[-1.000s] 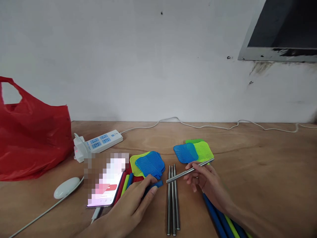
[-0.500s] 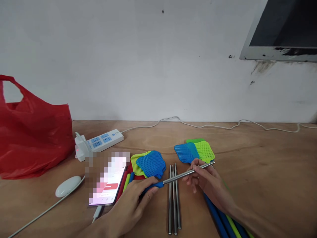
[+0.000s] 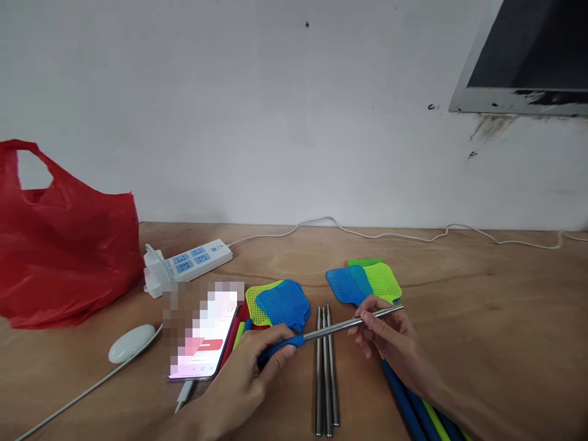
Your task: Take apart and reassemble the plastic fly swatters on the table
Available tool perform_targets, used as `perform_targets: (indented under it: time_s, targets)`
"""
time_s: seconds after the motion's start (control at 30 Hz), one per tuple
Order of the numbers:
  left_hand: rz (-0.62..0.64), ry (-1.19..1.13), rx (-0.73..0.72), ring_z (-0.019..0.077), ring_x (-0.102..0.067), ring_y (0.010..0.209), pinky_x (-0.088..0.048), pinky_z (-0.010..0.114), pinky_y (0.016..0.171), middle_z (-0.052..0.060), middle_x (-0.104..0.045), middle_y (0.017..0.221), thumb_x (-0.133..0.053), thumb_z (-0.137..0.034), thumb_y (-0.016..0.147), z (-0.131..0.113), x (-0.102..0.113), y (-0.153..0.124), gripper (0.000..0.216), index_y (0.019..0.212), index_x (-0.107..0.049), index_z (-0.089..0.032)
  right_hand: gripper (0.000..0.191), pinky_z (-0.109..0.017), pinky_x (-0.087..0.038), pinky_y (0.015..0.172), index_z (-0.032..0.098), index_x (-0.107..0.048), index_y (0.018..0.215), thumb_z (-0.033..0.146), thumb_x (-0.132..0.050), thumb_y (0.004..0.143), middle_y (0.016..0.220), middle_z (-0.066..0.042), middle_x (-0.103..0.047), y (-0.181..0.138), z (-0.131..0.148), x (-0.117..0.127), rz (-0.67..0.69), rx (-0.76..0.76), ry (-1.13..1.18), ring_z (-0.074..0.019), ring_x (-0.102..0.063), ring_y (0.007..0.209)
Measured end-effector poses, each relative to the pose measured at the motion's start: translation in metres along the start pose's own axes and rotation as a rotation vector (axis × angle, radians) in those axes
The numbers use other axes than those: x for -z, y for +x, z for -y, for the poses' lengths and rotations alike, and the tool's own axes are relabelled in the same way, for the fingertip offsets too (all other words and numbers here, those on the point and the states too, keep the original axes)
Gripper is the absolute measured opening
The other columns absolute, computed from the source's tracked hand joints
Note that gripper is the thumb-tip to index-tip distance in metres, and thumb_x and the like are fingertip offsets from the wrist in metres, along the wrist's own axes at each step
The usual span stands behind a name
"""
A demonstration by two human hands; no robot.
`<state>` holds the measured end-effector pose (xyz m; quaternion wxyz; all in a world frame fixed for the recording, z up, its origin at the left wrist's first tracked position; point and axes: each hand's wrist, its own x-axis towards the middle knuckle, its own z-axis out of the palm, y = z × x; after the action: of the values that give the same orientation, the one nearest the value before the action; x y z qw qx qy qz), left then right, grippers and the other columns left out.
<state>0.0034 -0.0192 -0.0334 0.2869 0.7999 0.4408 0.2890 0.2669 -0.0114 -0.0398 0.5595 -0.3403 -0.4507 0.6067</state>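
My left hand (image 3: 245, 373) is closed around a blue handle (image 3: 282, 350). A metal rod (image 3: 337, 326) runs from that handle up to the right, and my right hand (image 3: 388, 334) pinches it near its far end. Below the rod lie 3 loose metal rods (image 3: 327, 380), side by side on the table. Blue and yellow-green fly swatter heads (image 3: 285, 303) overlap beyond my left hand. More swatter heads (image 3: 362, 283) lie beyond my right hand. Several blue and yellow-green handles (image 3: 413, 404) lie partly under my right forearm.
A lit phone (image 3: 206, 343) with a cable stands left of my left hand. Farther left are a white power strip (image 3: 199, 260), a white oval device (image 3: 132, 343) and a red plastic bag (image 3: 73, 245). A thin white cord (image 3: 381, 234) runs along the wall.
The whole scene has shifted slightly to the right in view. Both hands keep their hold on the handle and rod, with little visible movement.
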Motion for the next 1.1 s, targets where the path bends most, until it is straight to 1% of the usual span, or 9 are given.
perform_targets:
  time_s: [0.1,0.23,0.37,0.47,0.57,0.7,0.77,0.9,1.1]
  targets:
    - [0.044,0.001,-0.03,0.021,-0.064,0.089,-0.049,0.028,0.076,-0.001,-0.072,0.093,-0.045,-0.041,0.101,-0.004,0.001,0.002,0.027,0.099,-0.067,-0.026,0.02,-0.02,-0.046,0.048,0.02,-0.069,0.08,0.037,-0.079,0.079,0.069,-0.002,-0.068,0.002,-0.002,0.003,-0.043,0.016,-0.011,-0.0134,-0.062,0.061]
    - [0.111,0.003,0.012,0.0182,-0.059,0.078,-0.044,0.026,0.07,-0.002,-0.066,0.082,-0.044,-0.045,0.102,-0.012,0.003,0.004,0.03,0.096,-0.066,-0.026,0.02,-0.022,-0.044,0.046,0.02,-0.072,0.077,0.036,-0.083,0.074,0.066,-0.001,-0.066,0.004,-0.007,0.009,-0.085,0.047,-0.064,-0.0126,-0.058,0.056]
    - [0.147,-0.024,0.05,0.0146,-0.048,0.064,-0.036,0.023,0.058,-0.004,-0.051,0.068,-0.043,-0.048,0.1,-0.02,0.004,0.005,0.036,0.085,-0.062,-0.022,0.019,-0.023,-0.043,0.047,0.02,-0.076,0.08,0.035,-0.085,0.071,0.063,0.0,-0.063,0.005,-0.008,0.01,-0.063,0.065,-0.133,-0.0107,-0.051,0.05]
    - [0.143,-0.064,0.07,0.0136,-0.044,0.062,-0.031,0.023,0.054,-0.005,-0.044,0.066,-0.045,-0.049,0.1,-0.021,0.004,0.006,0.036,0.082,-0.06,-0.021,0.025,-0.024,-0.046,0.047,0.018,-0.076,0.077,0.042,-0.082,0.073,0.068,-0.003,-0.066,0.004,0.0,0.006,-0.067,0.028,-0.071,-0.0132,-0.055,0.054]
    - [0.139,-0.089,0.08,0.0139,-0.045,0.064,-0.032,0.023,0.056,-0.004,-0.046,0.068,-0.045,-0.048,0.1,-0.018,0.003,0.006,0.036,0.082,-0.06,-0.021,0.037,-0.026,-0.048,0.046,0.018,-0.073,0.08,0.055,-0.073,0.078,0.066,-0.005,-0.068,0.004,0.008,0.002,-0.1,-0.008,0.046,-0.0166,-0.06,0.056]
    - [0.123,-0.098,0.082,0.0145,-0.048,0.066,-0.035,0.023,0.058,-0.003,-0.051,0.072,-0.044,-0.049,0.1,-0.015,0.001,0.005,0.035,0.085,-0.061,-0.022,0.031,-0.022,-0.047,0.044,0.021,-0.065,0.076,0.049,-0.078,0.077,0.061,-0.002,-0.068,0.003,0.004,0.002,-0.159,0.064,0.026,-0.0146,-0.06,0.052]
    - [0.119,-0.09,0.08,0.0151,-0.051,0.068,-0.036,0.023,0.058,-0.003,-0.055,0.074,-0.044,-0.048,0.1,-0.017,0.001,0.005,0.034,0.086,-0.061,-0.022,0.029,-0.022,-0.047,0.044,0.02,-0.065,0.075,0.045,-0.08,0.076,0.064,-0.002,-0.07,0.002,-0.002,0.003,-0.112,0.063,-0.053,-0.0141,-0.061,0.053]
    - [0.117,-0.055,0.048,0.0168,-0.057,0.074,-0.041,0.024,0.062,-0.001,-0.062,0.079,-0.046,-0.046,0.1,-0.021,0.0,0.003,0.032,0.086,-0.062,-0.022,0.025,-0.022,-0.051,0.046,0.017,-0.073,0.078,0.04,-0.083,0.073,0.065,-0.005,-0.073,0.001,-0.008,0.001,0.006,0.013,-0.18,-0.0147,-0.065,0.056]
    - [0.127,0.012,0.069,0.0185,-0.06,0.075,-0.045,0.026,0.064,0.0,-0.067,0.082,-0.044,-0.048,0.1,-0.015,-0.004,-0.002,0.032,0.091,-0.063,-0.024,0.024,-0.023,-0.052,0.045,0.018,-0.078,0.076,0.04,-0.085,0.069,0.063,-0.006,-0.076,0.002,0.0,-0.002,0.014,-0.028,-0.175,-0.0146,-0.066,0.052]
